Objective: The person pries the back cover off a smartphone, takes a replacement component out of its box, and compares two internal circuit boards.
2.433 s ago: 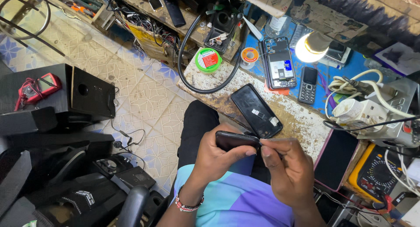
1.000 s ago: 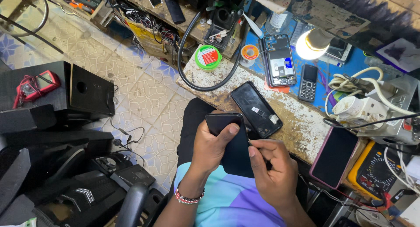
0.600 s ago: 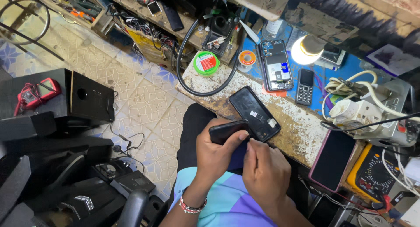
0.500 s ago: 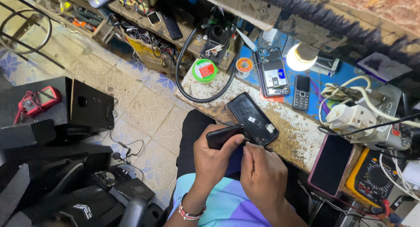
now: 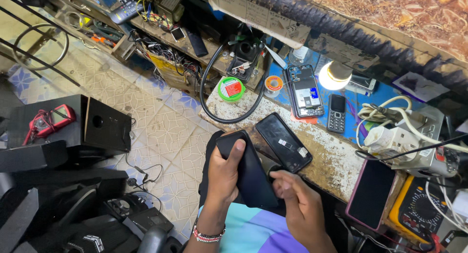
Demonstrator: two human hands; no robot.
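Note:
My left hand (image 5: 223,177) grips a black smartphone (image 5: 248,170) by its upper left edge, thumb across its face. My right hand (image 5: 296,199) pinches the phone's lower right corner. The phone is held over my lap, just in front of the worn bench edge. A second black phone (image 5: 283,141) lies flat on the bench right beside it, with a small sticker on its glass.
On the bench (image 5: 336,158) lie an opened phone (image 5: 304,90), a small keypad phone (image 5: 336,112), a lit lamp (image 5: 334,75), a green tin (image 5: 231,88), a solder spool (image 5: 273,83), a power strip (image 5: 395,136), a pink-cased phone (image 5: 371,193) and a yellow multimeter (image 5: 419,206). Black speakers (image 5: 73,131) stand on the tiled floor at left.
The phone in my hands has turned from edge-on to face-up and lengthwise. My right hand slid from its middle to the lower corner. The view shifted closer to the bench.

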